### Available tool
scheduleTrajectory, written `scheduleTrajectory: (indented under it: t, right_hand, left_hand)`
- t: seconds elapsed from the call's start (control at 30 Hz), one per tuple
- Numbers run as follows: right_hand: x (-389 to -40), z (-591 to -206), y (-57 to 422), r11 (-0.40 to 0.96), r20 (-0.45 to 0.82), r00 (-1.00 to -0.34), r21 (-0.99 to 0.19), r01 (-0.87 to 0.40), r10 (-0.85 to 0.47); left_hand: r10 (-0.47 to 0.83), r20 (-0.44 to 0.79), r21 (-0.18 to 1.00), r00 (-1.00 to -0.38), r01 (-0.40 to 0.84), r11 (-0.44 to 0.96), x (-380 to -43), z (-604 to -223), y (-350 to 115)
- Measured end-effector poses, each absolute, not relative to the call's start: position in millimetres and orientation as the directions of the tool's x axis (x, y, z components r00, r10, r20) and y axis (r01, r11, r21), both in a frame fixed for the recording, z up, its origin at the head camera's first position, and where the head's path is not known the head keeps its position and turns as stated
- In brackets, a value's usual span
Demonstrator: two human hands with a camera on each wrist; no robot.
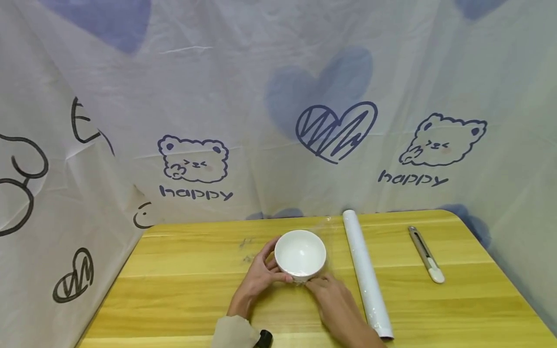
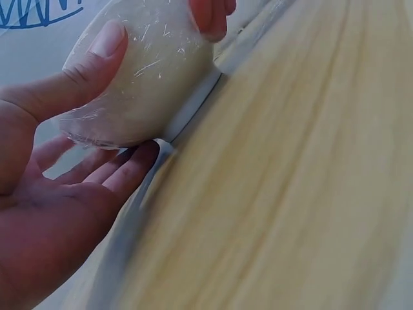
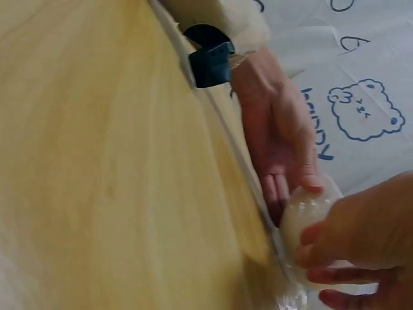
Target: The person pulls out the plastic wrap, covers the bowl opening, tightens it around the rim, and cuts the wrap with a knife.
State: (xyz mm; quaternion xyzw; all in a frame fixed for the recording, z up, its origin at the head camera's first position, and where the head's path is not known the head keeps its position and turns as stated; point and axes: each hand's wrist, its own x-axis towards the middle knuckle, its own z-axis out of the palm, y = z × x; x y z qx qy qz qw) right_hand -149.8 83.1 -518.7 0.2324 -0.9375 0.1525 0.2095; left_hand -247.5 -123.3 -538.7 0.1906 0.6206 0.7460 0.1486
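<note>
A white bowl [image 1: 300,255] stands upright on the table, with clear cling film [image 2: 151,61] wrapped over its outside in shiny wrinkles. My left hand [image 1: 262,273] holds the bowl from its left, thumb on the near side and fingers around the far side, low by the base. At the bowl's near right, my right hand [image 1: 332,302] has its fingers bent against the wrapped wall. There its fingertips [image 3: 308,248] come together on the film, close below the rim. Loose film [image 3: 292,298] bunches low beside the bowl in the right wrist view.
A long white roll [image 1: 367,275] lies to the right of the bowl, close beside my right forearm. Farther right is a utility knife [image 1: 426,253] with a white end. The wooden table [image 1: 174,290] meets a printed cloth [image 1: 261,183] along its back edge.
</note>
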Motion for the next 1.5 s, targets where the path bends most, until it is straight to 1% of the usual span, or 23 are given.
scheduleTrajectory:
  t: [0.07, 0.13, 0.2, 0.23, 0.3, 0.4, 0.47, 0.5, 0.57, 0.63, 0.7, 0.87, 1.03, 1.1, 1.27, 1.33, 1.37, 1.43, 1.5]
  right_hand:
    - [-148.1, -516.4, 84.4, 0.831, 0.381, -0.816, -0.179, -0.526, -0.434]
    - [-146.0, -512.3, 86.4, 0.812, 0.286, -0.823, -0.193, -0.551, -0.49]
    - [-144.2, -505.4, 90.5, 0.78, 0.212, -0.824, -0.266, -0.566, -0.526]
    - [-144.2, -501.2, 93.1, 0.766, 0.205, -0.828, -0.315, -0.56, -0.522]
    - [-145.1, -491.7, 99.1, 0.754, 0.231, -0.862, -0.418, -0.507, -0.452]
    - [-151.3, -481.1, 108.2, 0.749, 0.306, -0.921, -0.544, -0.377, -0.241]
    - [-156.4, -480.1, 111.4, 0.743, 0.313, -0.944, -0.607, -0.281, -0.101]
    - [-159.3, -481.7, 112.1, 0.739, 0.304, -0.951, -0.627, -0.246, -0.058]
    - [-162.3, -487.2, 112.8, 0.741, 0.288, -0.957, -0.638, -0.211, -0.025]
    - [-164.4, -494.3, 111.7, 0.743, 0.274, -0.961, -0.638, -0.201, -0.024]
    - [-165.6, -500.0, 109.5, 0.745, 0.281, -0.959, -0.635, -0.203, -0.022]
    - [-167.4, -507.9, 103.7, 0.695, 0.279, -0.96, -0.683, -0.224, -0.036]
    - [-166.2, -511.3, 102.7, 0.658, 0.259, -0.96, -0.705, -0.264, -0.109]
    - [-164.6, -511.5, 102.9, 0.649, 0.245, -0.959, -0.708, -0.276, -0.141]
    - [-163.3, -504.3, 108.2, 0.603, 0.146, -0.962, -0.755, -0.258, -0.23]
    - [-165.0, -500.2, 113.0, 0.605, 0.139, -0.971, -0.762, -0.23, -0.195]
    - [-166.5, -498.5, 115.6, 0.61, 0.162, -0.975, -0.761, -0.222, -0.152]
    - [-170.2, -496.4, 120.5, 0.644, 0.24, -0.97, -0.735, -0.212, -0.045]
    - [-173.5, -496.8, 124.3, 0.699, 0.335, -0.941, -0.682, -0.215, 0.037]
  left_hand:
    - [0.47, 0.12, 0.979, -0.874, 0.025, -0.203, -247.7, -538.9, -124.2]
    - [0.486, 0.133, 0.975, -0.864, 0.027, -0.219, -248.2, -539.1, -125.0]
    - [0.514, 0.143, 0.972, -0.846, 0.023, -0.234, -248.7, -538.3, -125.8]
    - [0.526, 0.144, 0.972, -0.838, 0.02, -0.235, -248.7, -537.7, -126.3]
    - [0.546, 0.136, 0.972, -0.826, 0.005, -0.235, -248.0, -535.7, -127.2]
    - [0.567, 0.112, 0.98, -0.816, -0.003, -0.197, -245.0, -531.3, -126.7]
    - [0.564, 0.096, 0.991, -0.82, 0.028, -0.129, -242.0, -528.4, -123.5]
    - [0.554, 0.094, 0.995, -0.827, 0.06, -0.079, -240.6, -527.1, -121.2]
    - [0.517, 0.086, 0.992, -0.852, 0.123, 0.038, -237.5, -525.3, -114.6]
    - [0.473, 0.085, 0.98, -0.877, 0.16, 0.12, -235.5, -524.5, -109.3]
    - [0.439, 0.087, 0.977, -0.894, 0.162, 0.136, -235.1, -524.7, -107.0]
    - [0.446, 0.094, 0.995, -0.89, 0.104, -0.001, -239.0, -526.8, -110.3]
    - [0.471, 0.076, 0.994, -0.879, 0.033, -0.1, -240.3, -525.7, -113.7]
    - [0.478, 0.068, 0.992, -0.876, 0.008, -0.126, -239.8, -525.3, -114.9]
    - [0.519, 0.05, 0.988, -0.853, -0.032, -0.148, -241.3, -525.8, -120.5]
    - [0.527, 0.05, 0.989, -0.848, -0.032, -0.145, -242.6, -526.5, -124.9]
    - [0.526, 0.048, 0.989, -0.849, -0.032, -0.143, -243.1, -526.7, -127.4]
    - [0.519, 0.048, 0.99, -0.853, -0.027, -0.136, -243.6, -526.4, -132.1]
    - [0.514, 0.057, 0.992, -0.856, -0.009, -0.125, -243.3, -525.1, -134.8]
